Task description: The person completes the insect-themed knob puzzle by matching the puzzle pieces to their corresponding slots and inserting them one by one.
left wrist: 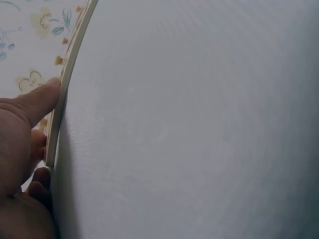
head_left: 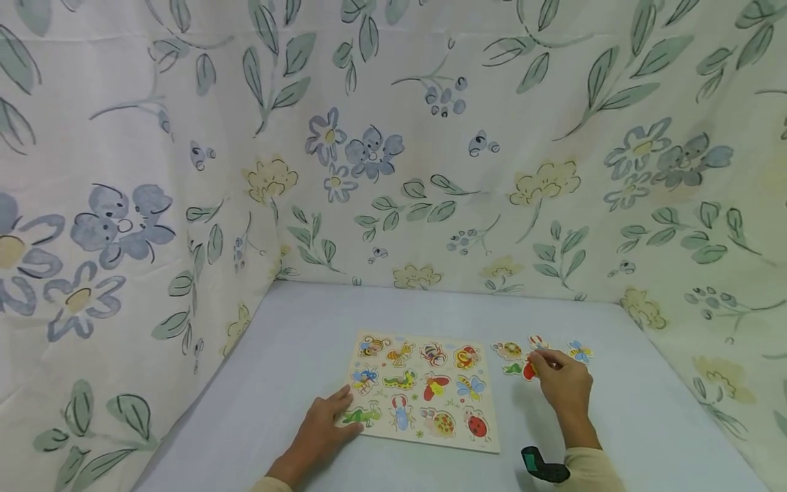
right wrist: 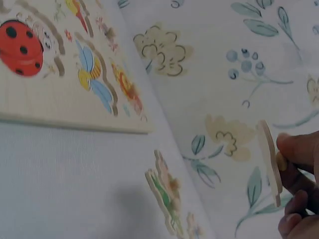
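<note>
A wooden puzzle board (head_left: 424, 437) with printed insects in recesses lies flat on the table. My left hand (head_left: 322, 424) holds its near left corner, thumb at the front edge and fingers at the left edge. In the left wrist view, the thumb (left wrist: 45, 99) lies against the board's edge (left wrist: 75, 55). My right hand (head_left: 564, 383), right of the board, pinches a red puzzle piece (head_left: 529, 370). That piece (right wrist: 269, 164) shows edge-on in the right wrist view, its small knob between thumb and fingers. The fingers partly cover its picture.
Several loose pieces lie right of the board: a snail (head_left: 509, 350), a green insect (head_left: 512, 369), a red-horned beetle (head_left: 537, 341) and a blue-winged bee (head_left: 579, 351). A floral cloth (head_left: 430, 225) rises behind the white table (head_left: 307, 321). A black strap device (head_left: 544, 470) sits at my right wrist.
</note>
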Tool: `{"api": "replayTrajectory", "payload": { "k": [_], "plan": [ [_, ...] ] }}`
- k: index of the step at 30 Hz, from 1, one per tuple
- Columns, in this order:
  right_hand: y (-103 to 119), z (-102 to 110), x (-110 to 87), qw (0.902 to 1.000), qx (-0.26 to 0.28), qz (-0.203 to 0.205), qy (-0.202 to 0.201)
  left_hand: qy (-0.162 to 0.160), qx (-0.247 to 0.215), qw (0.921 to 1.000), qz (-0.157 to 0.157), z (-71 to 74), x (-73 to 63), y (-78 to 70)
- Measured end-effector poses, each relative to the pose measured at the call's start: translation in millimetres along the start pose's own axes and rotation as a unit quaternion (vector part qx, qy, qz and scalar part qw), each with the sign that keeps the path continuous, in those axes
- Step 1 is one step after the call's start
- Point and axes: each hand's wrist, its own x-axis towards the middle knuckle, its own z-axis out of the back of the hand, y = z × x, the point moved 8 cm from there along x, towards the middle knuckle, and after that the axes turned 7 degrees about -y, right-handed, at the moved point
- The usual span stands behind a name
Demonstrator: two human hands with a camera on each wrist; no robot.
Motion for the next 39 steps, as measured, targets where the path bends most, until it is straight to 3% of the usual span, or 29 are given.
{"api": "replayTrajectory", "payload": {
  "k": [10, 20, 34, 39],
  "plan": [
    [42.1, -36.2, -16.5, 0.9978, 0.032, 0.048, 0.033, -0.009, 0.005, 0.9999, -0.008, 2.0, 2.0, -1.9],
    [81.3, -60.7, -41.0, 0.9873, 0.067, 0.134, 0.053, -0.001, 0.0, 1.0, 0.001, 1.7, 0.1, -3.0],
    [100.2, -102.4, -73.2, 0.9785, 0.068, 0.164, 0.104, 0.0, 0.01, 0.9999, 0.007, -2.2, 1.0, 0.8],
    [90.9, -123.1, -83.2, 0.977, 0.062, 0.141, 0.148, -0.001, 0.004, 1.0, 0.004, -1.5, 0.1, -0.8]
  ]
}}
